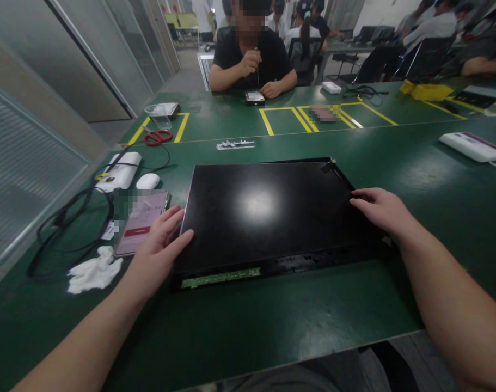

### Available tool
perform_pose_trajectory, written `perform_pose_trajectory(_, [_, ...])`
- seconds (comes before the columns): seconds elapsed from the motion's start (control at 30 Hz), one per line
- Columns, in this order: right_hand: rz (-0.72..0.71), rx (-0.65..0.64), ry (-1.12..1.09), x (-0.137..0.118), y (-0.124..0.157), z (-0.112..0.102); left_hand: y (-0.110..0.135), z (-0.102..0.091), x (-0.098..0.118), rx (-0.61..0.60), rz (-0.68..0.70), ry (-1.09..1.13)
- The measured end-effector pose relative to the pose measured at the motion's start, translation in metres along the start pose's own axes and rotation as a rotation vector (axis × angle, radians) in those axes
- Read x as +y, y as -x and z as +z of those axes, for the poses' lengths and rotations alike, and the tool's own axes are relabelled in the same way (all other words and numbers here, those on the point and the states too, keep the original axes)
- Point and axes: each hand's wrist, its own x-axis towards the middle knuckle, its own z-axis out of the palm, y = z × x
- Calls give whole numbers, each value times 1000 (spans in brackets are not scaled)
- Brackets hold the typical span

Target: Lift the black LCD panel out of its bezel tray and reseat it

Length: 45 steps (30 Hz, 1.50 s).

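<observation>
A black, glossy LCD screen panel (231, 234) lies flat over a black frame (300, 262), whose edge shows at the back right and along the front. A green circuit board strip (221, 278) runs along the panel's front left edge. My left hand (158, 245) grips the panel's left edge, thumb at the corner of its face and fingers along the side. At the right edge, my right hand (380, 212) holds on with thumb and forefinger close together; its other fingers are mostly hidden.
Left of the panel are a phone (144, 223), a crumpled tissue (95, 270), a white mouse (148, 182), black cables (70, 212) and red scissors (158, 138). White scraps (235, 145) lie behind it. Across the green table (297, 321) a person holds a screwdriver over a small drive (255, 98).
</observation>
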Motion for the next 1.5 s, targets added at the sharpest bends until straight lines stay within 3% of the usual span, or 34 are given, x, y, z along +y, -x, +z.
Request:
perform_pose_trajectory(0.2, [-4, -29, 8, 1, -2, -1, -4, -2, -9, -71, 25, -201])
perform_pose_trajectory(0.47, [12, -56, 42, -2, 0, -1, -8, 1, -13, -79, 44, -303])
perform_pose_trajectory(0.8, [63, -48, 88, -6, -1, 0, -8, 4, -13, -53, 44, -304])
perform_pose_trajectory(1.1, [-7, -30, 102, 0, -1, 0, -7, 4, -12, -54, 98, -336])
perform_pose_trajectory(1.5, [14, -57, 109, -1, -1, 0, -7, 5, -7, -77, 103, -401])
